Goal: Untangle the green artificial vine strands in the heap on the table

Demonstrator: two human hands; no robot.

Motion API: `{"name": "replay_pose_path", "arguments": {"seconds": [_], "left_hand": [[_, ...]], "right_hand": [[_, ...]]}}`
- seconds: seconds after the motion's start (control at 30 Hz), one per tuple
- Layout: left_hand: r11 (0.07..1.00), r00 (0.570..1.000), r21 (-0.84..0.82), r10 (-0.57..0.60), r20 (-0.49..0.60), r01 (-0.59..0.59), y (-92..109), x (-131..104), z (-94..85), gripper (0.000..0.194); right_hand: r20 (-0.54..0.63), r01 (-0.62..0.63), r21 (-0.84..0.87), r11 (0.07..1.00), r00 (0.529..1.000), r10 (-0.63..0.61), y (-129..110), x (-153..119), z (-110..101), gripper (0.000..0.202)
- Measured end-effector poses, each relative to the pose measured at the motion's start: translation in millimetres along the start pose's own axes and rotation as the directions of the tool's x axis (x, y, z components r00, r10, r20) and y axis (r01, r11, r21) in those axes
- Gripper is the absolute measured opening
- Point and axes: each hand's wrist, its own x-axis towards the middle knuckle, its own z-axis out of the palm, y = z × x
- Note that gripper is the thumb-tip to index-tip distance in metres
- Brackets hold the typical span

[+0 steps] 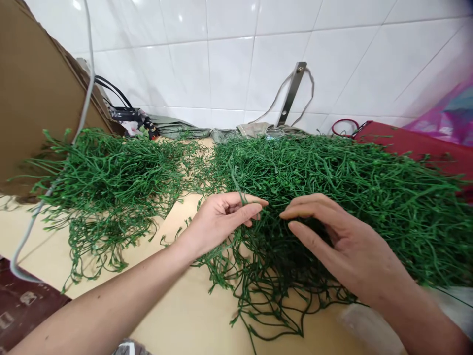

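Observation:
My left hand (231, 214) is in the middle of the view, thumb against the bent fingers, closed on a thin green plastic stem (237, 183) that sticks up from the fingers. To its right is my right hand (338, 241), thumb and fingers curved with a small gap between their tips and no stem visible there. Both hands are over the front of a large heap of green plastic stems (332, 167) with small forked tips. Loose stems (273, 315) trail from the heap towards me.
A smaller pile of green stems (114, 172) lies at left, beside a cardboard box (40, 88) and a white cable (86, 93). At the back are a metal bracket (291, 93) on the tiled wall and a dark handbag (129, 116). A red bag (414, 143) is at right.

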Motion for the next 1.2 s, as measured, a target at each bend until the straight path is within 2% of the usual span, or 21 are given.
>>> {"name": "replay_pose_path", "arguments": {"seconds": [0.07, 0.13, 0.2, 0.3, 0.43, 0.63, 0.83, 1.03, 1.1, 1.2], "left_hand": [[0.998, 0.999, -0.057, -0.034, -0.001, 0.034, 0.3, -0.2, 2.2, 0.019], [0.991, 0.998, -0.124, -0.053, 0.013, 0.055, 0.6, -1.4, 4.8, 0.015], [0.987, 0.999, -0.158, -0.025, 0.021, 0.028, 0.6, -2.9, 6.8, 0.01], [0.993, 0.999, -0.113, 0.035, 0.026, -0.032, 1.1, -4.2, 7.4, 0.007], [0.996, 0.999, -0.083, 0.038, -0.014, -0.039, 3.1, -3.8, 5.3, 0.01], [0.989, 1.0, -0.147, 0.017, -0.018, -0.02, 4.4, -3.4, 7.1, 0.012], [0.991, 0.998, -0.13, 0.033, -0.057, -0.04, 5.8, -3.5, 6.7, 0.017], [0.984, 1.0, -0.177, 0.016, -0.005, -0.017, 2.6, -3.5, 6.1, 0.01], [0.984, 0.999, -0.177, -0.029, 0.022, 0.032, 0.8, -2.8, 6.1, 0.02], [0.987, 0.996, -0.143, -0.07, 0.051, 0.076, -0.7, -2.4, 7.1, 0.018]], "right_hand": [[-0.094, 0.012, -0.042, 0.999, 0.995, -0.016, -1.9, -1.8, 5.2, 0.016], [-0.114, 0.006, -0.048, 0.999, 0.993, -0.011, -6.4, -3.8, 10.9, 0.025], [-0.047, -0.041, -0.002, 0.999, 0.998, 0.041, -11.6, -5.2, 17.2, 0.033], [0.084, -0.188, 0.139, 0.972, 0.98, 0.178, -17.2, -5.6, 24.5, 0.028], [0.127, -0.318, 0.283, 0.905, 0.947, 0.294, -17.8, -4.1, 24.9, 0.016], [0.152, -0.356, 0.4, 0.845, 0.935, 0.322, -13.8, -1.8, 20.8, 0.013], [0.191, -0.417, 0.449, 0.79, 0.909, 0.372, -12.0, -2.3, 20.1, 0.018], [0.25, -0.435, 0.516, 0.738, 0.901, 0.356, -14.9, -3.3, 20.2, 0.015], [0.226, -0.435, 0.527, 0.73, 0.9, 0.373, -15.6, -3.0, 21.4, 0.015], [0.226, -0.433, 0.55, 0.714, 0.9, 0.372, -15.9, -2.4, 23.2, 0.015]]}}
